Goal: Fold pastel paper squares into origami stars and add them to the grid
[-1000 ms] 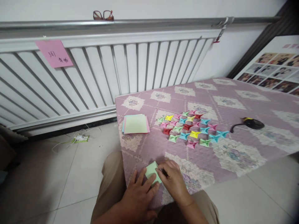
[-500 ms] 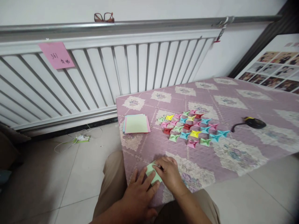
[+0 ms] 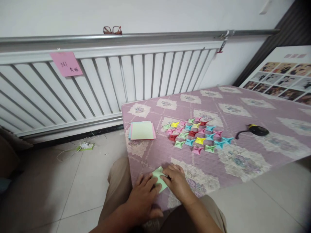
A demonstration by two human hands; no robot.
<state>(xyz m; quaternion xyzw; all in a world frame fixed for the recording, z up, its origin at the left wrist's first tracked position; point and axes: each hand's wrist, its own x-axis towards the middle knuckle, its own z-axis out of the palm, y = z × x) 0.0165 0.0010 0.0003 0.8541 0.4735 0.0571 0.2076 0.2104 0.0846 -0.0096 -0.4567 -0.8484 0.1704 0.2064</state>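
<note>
A light green folded sheet of paper (image 3: 159, 176) lies on the tablecloth at the near edge of the table. The fingers of my left hand (image 3: 145, 194) are stretched out, their tips resting on the paper's left and lower side. My right hand (image 3: 176, 179) is curled at the paper's right side, thumb and fingers closed on its edge; the fingertips are partly hidden. Beyond my hands stand rows of small folded paper pieces (image 3: 193, 133) in green, pink, blue, red and yellow. Left of them lies a stack of square paper sheets (image 3: 142, 130), pale green on top.
The table's cloth (image 3: 155, 152) is purple with flower patches. A black cabled object (image 3: 259, 130) lies at the right, before a photo board (image 3: 284, 74). A radiator (image 3: 143, 74) with a pink note (image 3: 66, 64) runs behind; glasses (image 3: 112, 30) sit on its pipe. A power strip (image 3: 86, 146) lies on the floor.
The view has tilted up slightly and shifted. My left fingers have drawn a little closer together and back, so more of the green paper shows. My right hand stays at its right edge.
</note>
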